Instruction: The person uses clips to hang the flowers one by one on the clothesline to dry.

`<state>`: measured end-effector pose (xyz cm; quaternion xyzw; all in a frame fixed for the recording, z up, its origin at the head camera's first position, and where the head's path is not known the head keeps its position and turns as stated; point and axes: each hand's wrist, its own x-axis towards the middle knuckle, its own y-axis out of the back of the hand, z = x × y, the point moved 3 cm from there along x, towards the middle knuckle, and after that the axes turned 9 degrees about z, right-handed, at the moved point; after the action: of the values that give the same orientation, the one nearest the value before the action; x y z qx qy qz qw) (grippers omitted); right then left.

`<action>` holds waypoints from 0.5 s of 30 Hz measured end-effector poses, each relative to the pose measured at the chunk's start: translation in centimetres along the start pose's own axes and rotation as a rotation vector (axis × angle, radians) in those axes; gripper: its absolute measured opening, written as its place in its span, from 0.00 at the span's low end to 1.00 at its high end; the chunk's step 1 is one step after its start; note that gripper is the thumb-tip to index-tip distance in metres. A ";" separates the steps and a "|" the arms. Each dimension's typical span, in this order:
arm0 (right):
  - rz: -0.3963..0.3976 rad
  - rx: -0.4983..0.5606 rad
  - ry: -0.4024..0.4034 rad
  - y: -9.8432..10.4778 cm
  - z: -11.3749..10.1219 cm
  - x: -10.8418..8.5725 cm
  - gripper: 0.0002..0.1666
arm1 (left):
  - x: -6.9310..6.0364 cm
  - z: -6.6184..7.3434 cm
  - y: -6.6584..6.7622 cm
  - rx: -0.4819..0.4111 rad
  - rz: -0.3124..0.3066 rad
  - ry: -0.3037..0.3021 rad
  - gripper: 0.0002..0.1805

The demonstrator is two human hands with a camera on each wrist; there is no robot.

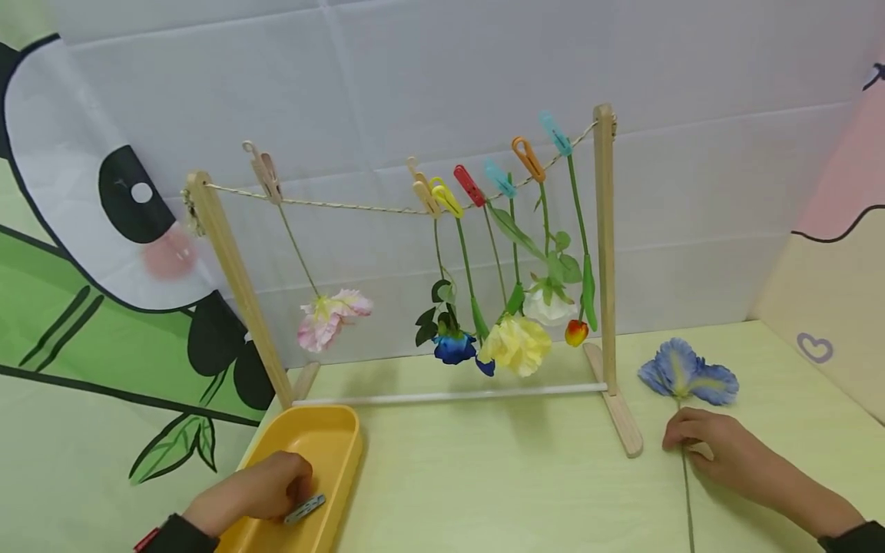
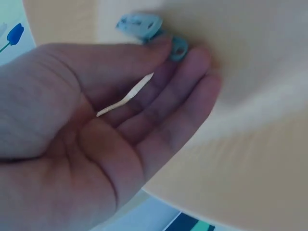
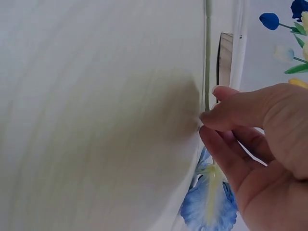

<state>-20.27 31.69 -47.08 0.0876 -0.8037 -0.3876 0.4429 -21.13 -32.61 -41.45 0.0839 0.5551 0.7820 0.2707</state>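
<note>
Inside the yellow tray (image 1: 349,468) at the lower left is my left hand (image 1: 266,485). Its thumb and fingertips pinch a blue-green clothespin (image 2: 140,25), which also shows beside the fingers in the head view. On the right, my right hand (image 1: 726,452) pinches the thin green stem (image 3: 208,62) of a blue artificial flower (image 1: 681,374) between thumb and fingers. The bloom points away from me, just beyond the fingertips, and the stem runs back toward the table's near side.
Between two wooden posts (image 1: 604,253) a rope (image 1: 346,205) is strung. Clothespins hold several artificial flowers upside down on it, a pink flower (image 1: 332,319) at left and a yellow flower (image 1: 517,346) among those at right. A white rod (image 1: 449,397) joins the stand's feet.
</note>
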 end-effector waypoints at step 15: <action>-0.073 -0.203 -0.039 0.3 -2.7 0.1 0.29 | -0.1 0.8 0.3 0.019 0.182 0.046 0.04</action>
<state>-18.17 30.32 -45.97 0.0639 -0.7649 -0.4845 0.4196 -20.84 -32.09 -40.87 0.1185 0.5587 0.7998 0.1849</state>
